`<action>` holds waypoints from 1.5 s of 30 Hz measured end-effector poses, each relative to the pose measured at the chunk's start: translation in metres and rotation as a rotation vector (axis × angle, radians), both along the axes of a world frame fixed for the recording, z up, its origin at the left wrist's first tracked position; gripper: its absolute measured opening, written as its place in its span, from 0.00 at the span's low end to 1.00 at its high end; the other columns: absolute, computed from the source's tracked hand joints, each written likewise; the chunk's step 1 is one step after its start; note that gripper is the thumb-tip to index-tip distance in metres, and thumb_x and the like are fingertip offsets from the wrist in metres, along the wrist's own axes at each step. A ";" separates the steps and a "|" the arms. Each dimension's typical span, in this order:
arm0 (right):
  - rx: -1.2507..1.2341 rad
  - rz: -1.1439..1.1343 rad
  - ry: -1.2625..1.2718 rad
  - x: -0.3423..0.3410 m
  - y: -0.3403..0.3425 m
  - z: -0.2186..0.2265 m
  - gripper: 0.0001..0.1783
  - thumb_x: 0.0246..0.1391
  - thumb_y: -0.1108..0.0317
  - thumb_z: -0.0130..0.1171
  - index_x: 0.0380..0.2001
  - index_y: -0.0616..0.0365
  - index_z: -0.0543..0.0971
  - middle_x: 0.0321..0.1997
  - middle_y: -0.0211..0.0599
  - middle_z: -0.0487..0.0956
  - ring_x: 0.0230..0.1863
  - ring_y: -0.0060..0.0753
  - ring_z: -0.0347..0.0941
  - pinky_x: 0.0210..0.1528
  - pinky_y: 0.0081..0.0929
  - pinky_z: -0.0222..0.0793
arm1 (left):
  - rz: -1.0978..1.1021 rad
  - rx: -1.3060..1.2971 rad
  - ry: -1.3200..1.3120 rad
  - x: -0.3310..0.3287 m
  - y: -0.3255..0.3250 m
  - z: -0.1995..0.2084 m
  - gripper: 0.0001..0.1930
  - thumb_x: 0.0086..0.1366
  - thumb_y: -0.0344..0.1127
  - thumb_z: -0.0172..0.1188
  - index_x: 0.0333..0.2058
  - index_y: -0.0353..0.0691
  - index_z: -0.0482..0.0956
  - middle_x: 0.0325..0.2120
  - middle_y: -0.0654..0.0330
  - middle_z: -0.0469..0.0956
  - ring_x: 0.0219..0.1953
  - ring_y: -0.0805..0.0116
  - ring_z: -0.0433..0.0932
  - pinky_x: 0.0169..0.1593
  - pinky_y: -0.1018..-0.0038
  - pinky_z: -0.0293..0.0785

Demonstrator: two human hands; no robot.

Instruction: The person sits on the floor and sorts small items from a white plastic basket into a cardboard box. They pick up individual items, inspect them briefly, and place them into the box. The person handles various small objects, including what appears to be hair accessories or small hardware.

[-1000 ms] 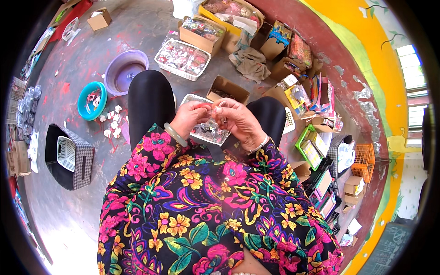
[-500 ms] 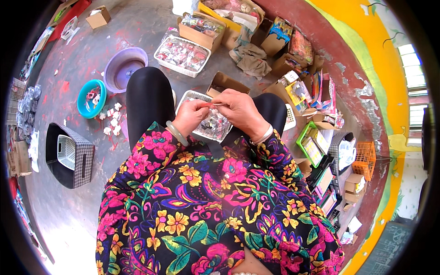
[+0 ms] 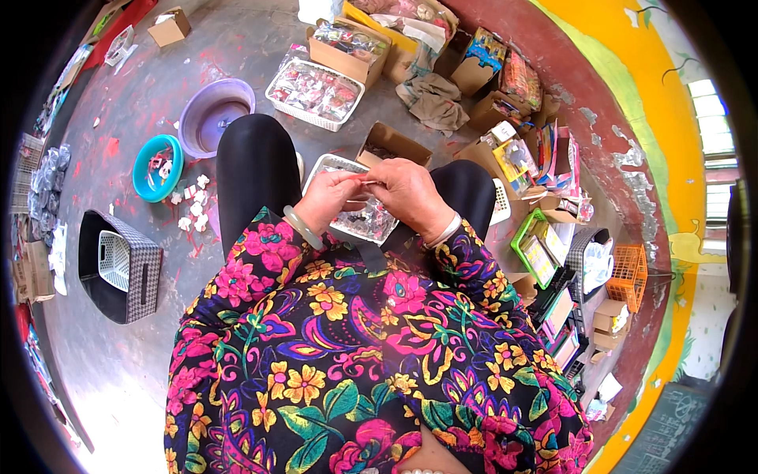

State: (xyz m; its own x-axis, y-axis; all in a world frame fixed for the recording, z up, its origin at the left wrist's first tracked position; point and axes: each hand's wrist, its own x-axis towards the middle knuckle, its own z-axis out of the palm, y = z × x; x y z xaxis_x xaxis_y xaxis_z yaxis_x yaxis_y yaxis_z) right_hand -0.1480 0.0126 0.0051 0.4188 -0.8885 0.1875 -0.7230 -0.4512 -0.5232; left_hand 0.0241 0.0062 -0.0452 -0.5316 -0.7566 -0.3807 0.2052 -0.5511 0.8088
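Observation:
Over a white plastic basket between my knees, both hands meet with fingertips pinched together. My left hand is closed on a small red piece, mostly covered by the fingers. My right hand pinches at the same spot, its thumb and forefinger against that piece; exactly what it is, I cannot make out. Below the hands, the basket holds many small clear-wrapped items. Just beyond my right hand stands an open brown cardboard box.
On the left are a purple basin, a teal basin, white scraps and a checked bin. Ahead sits a white basket of packets. Cartons, a green tray and an orange crate line the right wall.
My right hand has turned and drawn slightly inward, its fingers now closer against the left fingertips. Less of the red piece shows between them.

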 end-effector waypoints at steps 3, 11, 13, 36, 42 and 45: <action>0.084 0.039 0.061 -0.002 -0.002 -0.002 0.06 0.42 0.70 0.56 0.26 0.57 0.78 0.25 0.41 0.76 0.31 0.46 0.72 0.32 0.35 0.68 | -0.055 -0.024 -0.007 -0.001 -0.001 -0.004 0.12 0.66 0.37 0.47 0.43 0.38 0.74 0.38 0.62 0.77 0.39 0.72 0.77 0.41 0.75 0.75; 0.393 -0.028 -0.251 -0.013 -0.011 0.006 0.09 0.46 0.71 0.55 0.32 0.63 0.75 0.27 0.35 0.75 0.29 0.20 0.70 0.33 0.20 0.67 | -0.030 0.085 0.054 0.000 0.001 -0.002 0.15 0.67 0.40 0.45 0.44 0.38 0.73 0.37 0.63 0.76 0.41 0.71 0.76 0.41 0.73 0.75; 0.417 -0.055 -0.311 -0.017 -0.012 0.005 0.07 0.47 0.73 0.54 0.31 0.63 0.76 0.26 0.34 0.75 0.28 0.19 0.69 0.32 0.20 0.66 | -0.032 0.094 0.050 0.001 0.000 -0.003 0.16 0.67 0.42 0.44 0.45 0.38 0.73 0.37 0.63 0.76 0.41 0.70 0.76 0.42 0.72 0.74; 0.044 0.004 -0.206 -0.005 -0.008 0.013 0.07 0.41 0.78 0.55 0.28 0.59 0.75 0.25 0.38 0.72 0.32 0.38 0.72 0.34 0.28 0.68 | -0.012 0.019 0.058 0.002 0.001 0.001 0.17 0.67 0.44 0.43 0.45 0.38 0.72 0.35 0.60 0.76 0.40 0.69 0.75 0.41 0.70 0.75; -0.018 0.029 -0.235 -0.010 -0.009 0.008 0.03 0.40 0.76 0.54 0.22 0.60 0.76 0.32 0.40 0.74 0.35 0.42 0.72 0.36 0.29 0.68 | -0.027 0.047 0.067 0.001 0.003 0.009 0.17 0.67 0.42 0.43 0.45 0.36 0.72 0.35 0.59 0.76 0.40 0.68 0.77 0.41 0.71 0.75; -0.034 0.046 -0.192 -0.006 -0.006 0.009 0.05 0.40 0.75 0.54 0.23 0.59 0.78 0.36 0.41 0.75 0.39 0.41 0.71 0.41 0.30 0.68 | -0.047 0.000 0.099 0.001 0.002 0.002 0.16 0.67 0.42 0.43 0.44 0.36 0.72 0.36 0.59 0.76 0.40 0.68 0.76 0.42 0.70 0.75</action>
